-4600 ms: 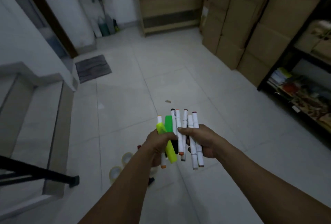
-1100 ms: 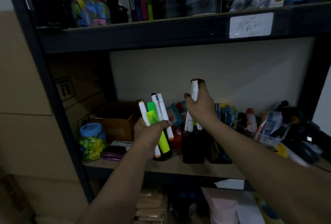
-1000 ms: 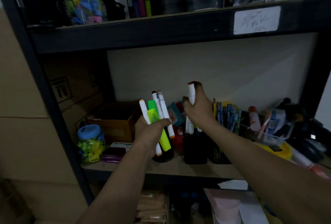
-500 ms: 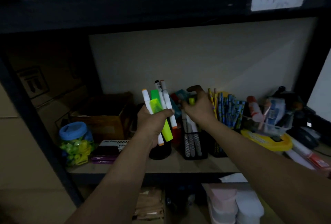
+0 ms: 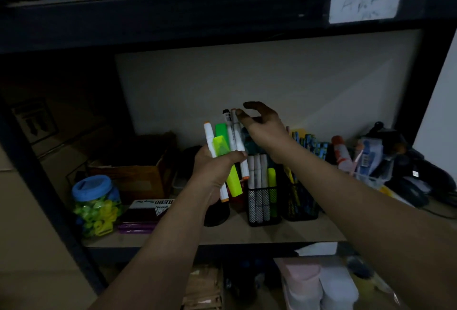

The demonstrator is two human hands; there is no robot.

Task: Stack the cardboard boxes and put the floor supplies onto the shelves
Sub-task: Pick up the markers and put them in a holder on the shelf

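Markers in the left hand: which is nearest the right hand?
The white marker with the pinkish tip, rightmost in the left hand; the right hand's fingertip is beside it.

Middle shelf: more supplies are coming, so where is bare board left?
Bare board runs along the front edge, before the mesh cups; the right forearm hides what lies beyond. The back row is crowded, from the jar and box to the clutter at right.
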